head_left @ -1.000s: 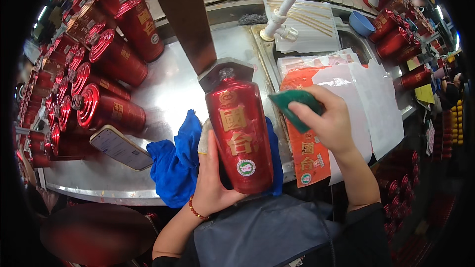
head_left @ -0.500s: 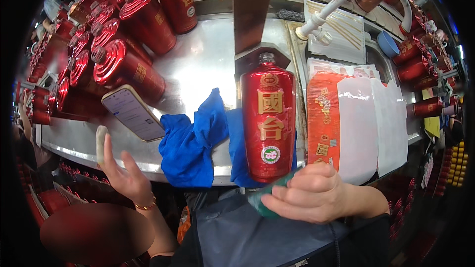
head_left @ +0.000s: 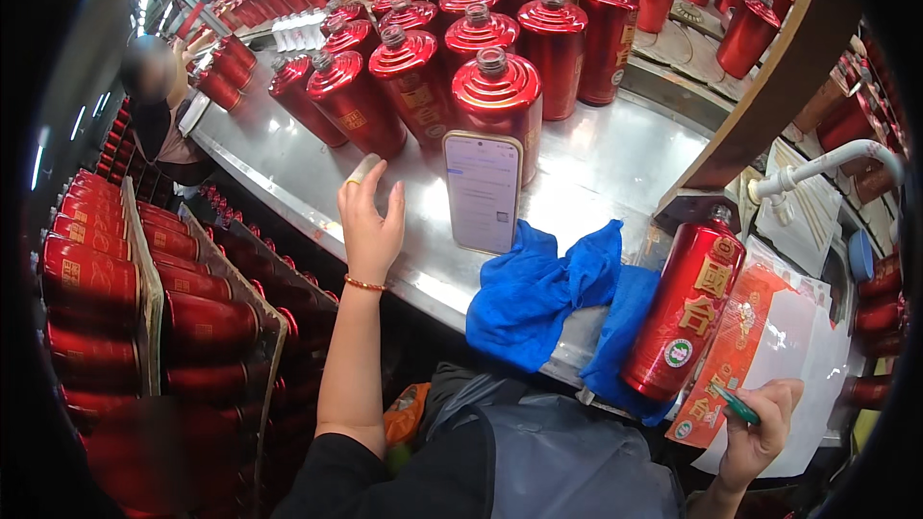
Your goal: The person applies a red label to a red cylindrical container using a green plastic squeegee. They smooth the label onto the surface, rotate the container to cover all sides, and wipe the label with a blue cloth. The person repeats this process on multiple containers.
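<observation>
Beside the red bottle (head_left: 685, 308), green tool (head_left: 737, 406) edge-on, partly hidden

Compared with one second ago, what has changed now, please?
The left hand let go of the gold-lettered red bottle and moved leftward, past the phone. The right hand, holding the green scraper, drew back beside the bottle's base. The view turned left. The phone and crumpled blue cloth stayed in place.

Setting: a workshop or factory floor. Evidence: matching red bottles (head_left: 495, 101) crowd the far side of a metal bench (head_left: 586, 173); more bottles (head_left: 82, 274) are packed between boards (head_left: 152, 312) at left; another person (head_left: 168, 130) is at far left; strip lights (head_left: 39, 160) glow beyond.
</observation>
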Demonstrator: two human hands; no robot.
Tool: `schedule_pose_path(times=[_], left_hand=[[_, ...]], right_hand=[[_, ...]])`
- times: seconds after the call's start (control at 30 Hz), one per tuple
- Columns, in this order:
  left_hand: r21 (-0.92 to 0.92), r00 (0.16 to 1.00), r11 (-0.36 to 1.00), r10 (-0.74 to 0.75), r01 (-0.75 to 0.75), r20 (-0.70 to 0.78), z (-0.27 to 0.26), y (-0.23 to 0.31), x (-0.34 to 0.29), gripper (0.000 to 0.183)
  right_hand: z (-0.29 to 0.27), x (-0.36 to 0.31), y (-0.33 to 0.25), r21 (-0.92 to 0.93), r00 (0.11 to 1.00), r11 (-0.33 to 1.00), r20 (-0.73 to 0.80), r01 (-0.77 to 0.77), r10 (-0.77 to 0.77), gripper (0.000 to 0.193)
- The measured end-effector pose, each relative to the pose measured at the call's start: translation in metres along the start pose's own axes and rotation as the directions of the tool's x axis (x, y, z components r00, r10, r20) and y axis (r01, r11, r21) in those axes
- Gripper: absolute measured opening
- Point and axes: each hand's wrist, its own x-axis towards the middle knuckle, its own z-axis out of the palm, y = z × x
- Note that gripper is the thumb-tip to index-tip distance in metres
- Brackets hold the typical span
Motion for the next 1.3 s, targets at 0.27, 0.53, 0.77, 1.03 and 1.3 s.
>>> schedule_pose_path(times=[0.27, 0.53, 0.77, 1.03, 1.3], left_hand=[[-0.495, 0.945, 0.805, 0.293, -0.326, -0.146, -0.028, 0.097, -0.034, 0.025], [-0.28, 0.613, 0.784, 0.612, -0.554, 0.5, -0.001, 0.144, -0.07, 0.057], [-0.691, 0.913, 0.652, 0.408, -0.312, -0.027, -0.013, 0.199, -0.061, 0.041], [-0.538, 0.519, 0.554, 0.822, -0.635, 0.234, 0.014, 0.289, -0.052, 0.053], [-0.6, 0.272, 0.304, 0.951, -0.74, 0.146, 0.01, 0.26, -0.085, 0.047]], right_hand=[[0.004, -0.005, -0.001, 0.165, 0.984, 0.974, -0.058, -0.156, 0.168, 0.028], [0.001, 0.009, 0.001, 0.298, 0.992, 0.947, -0.005, -0.12, 0.128, 0.025], [0.006, -0.017, 0.018, 0.431, 0.942, 0.865, -0.089, -0.257, 0.325, 0.023], [0.002, -0.013, 0.024, 0.443, 0.924, 0.848, -0.102, -0.291, 0.37, 0.02], [0.009, -0.009, 0.027, 0.487, 0.903, 0.809, -0.087, -0.331, 0.421, 0.019]])
